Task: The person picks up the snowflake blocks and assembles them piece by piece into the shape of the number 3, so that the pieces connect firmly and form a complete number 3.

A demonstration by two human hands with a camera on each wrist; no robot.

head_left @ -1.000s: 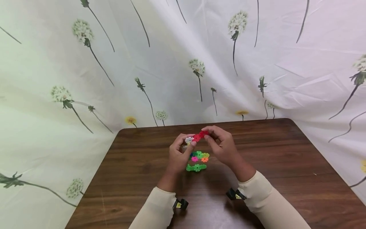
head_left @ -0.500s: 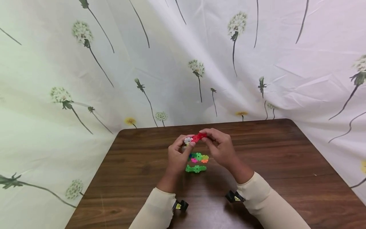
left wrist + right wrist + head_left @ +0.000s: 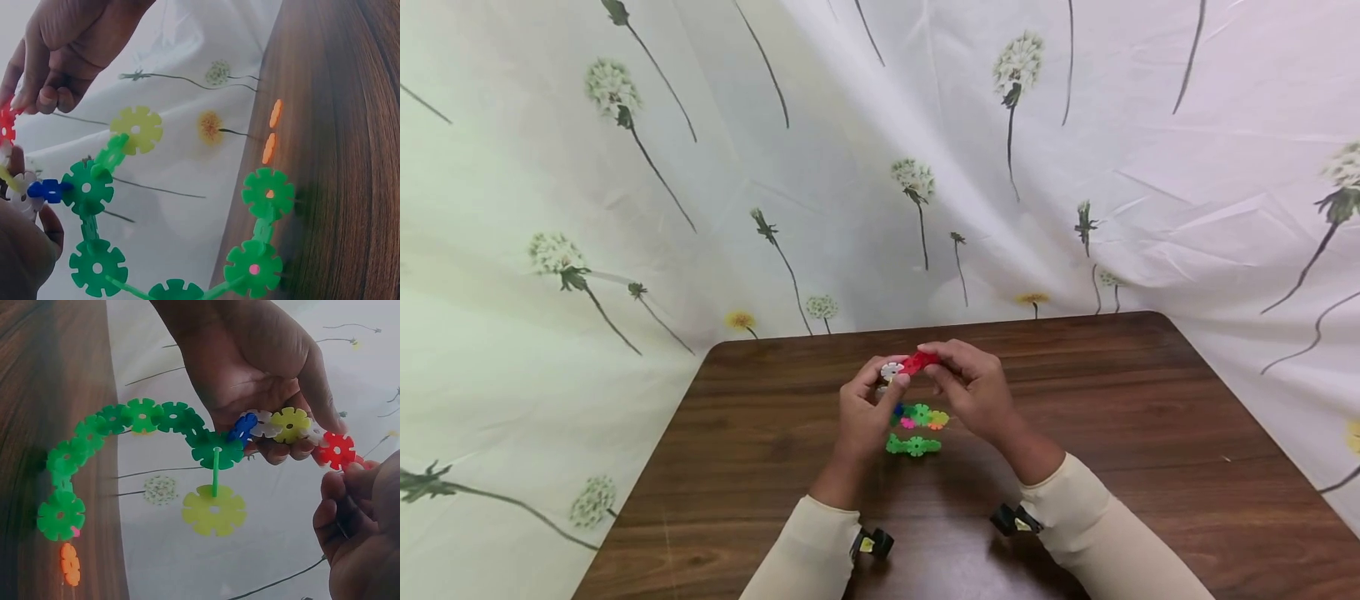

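Note:
A chain of plastic interlocking snowflake discs stretches between both hands in the head view. My left hand (image 3: 867, 410) holds its white section, thumb close to the red join. My right hand (image 3: 979, 390) pinches the red discs (image 3: 917, 363) at the end. In the right wrist view, a blue disc (image 3: 242, 427), a yellow disc (image 3: 290, 425) and white discs run along the left fingers to a red disc (image 3: 336, 450). From the blue one, green discs (image 3: 142, 416) curve away in an arc. A larger-looking pale yellow disc (image 3: 214, 510) hangs from a green one.
Under the hands lies a dark wooden table (image 3: 1112, 417). A white curtain (image 3: 850, 167) printed with dandelions hangs behind it. Orange discs (image 3: 270, 148) show past the green arc in the left wrist view. Black wrist cameras (image 3: 874, 543) sit at both cuffs.
My right hand has shifted slightly left, toward my left hand, and its fingers cover more of the red end. The left hand keeps its hold with little movement.

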